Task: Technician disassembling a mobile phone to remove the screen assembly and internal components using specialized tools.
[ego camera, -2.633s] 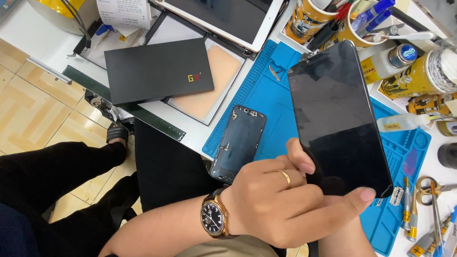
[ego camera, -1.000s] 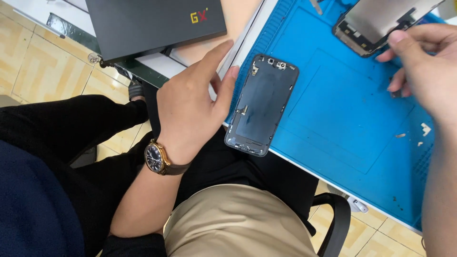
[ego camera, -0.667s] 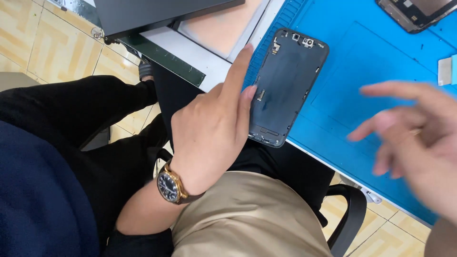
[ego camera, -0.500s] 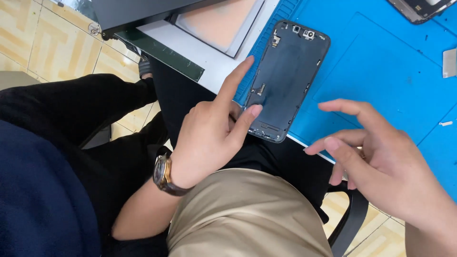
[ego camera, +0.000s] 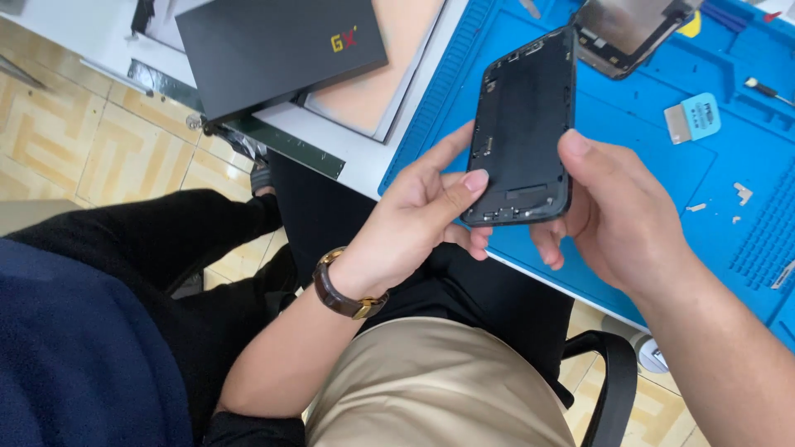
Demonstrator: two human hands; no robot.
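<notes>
Both forearms rise from the lap toward the table [ego camera: 364,153] edge. The left hand [ego camera: 418,219] and right hand [ego camera: 617,211] curl around the lower end of an opened phone frame [ego camera: 522,124], gripping it tilted above the blue work mat [ego camera: 662,199]. A detached screen [ego camera: 625,29] and small scraper [ego camera: 694,117] lie on the mat.

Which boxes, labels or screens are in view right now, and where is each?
Flat box: top left on the white table, rectangular, matte black with a small yellow and red mark.
Detached phone screen: top edge, on the blue mat, dark glass, partly cut off.
Phone frame: held up over the mat in the left hand and right hand, black, open inside, no display.
</notes>
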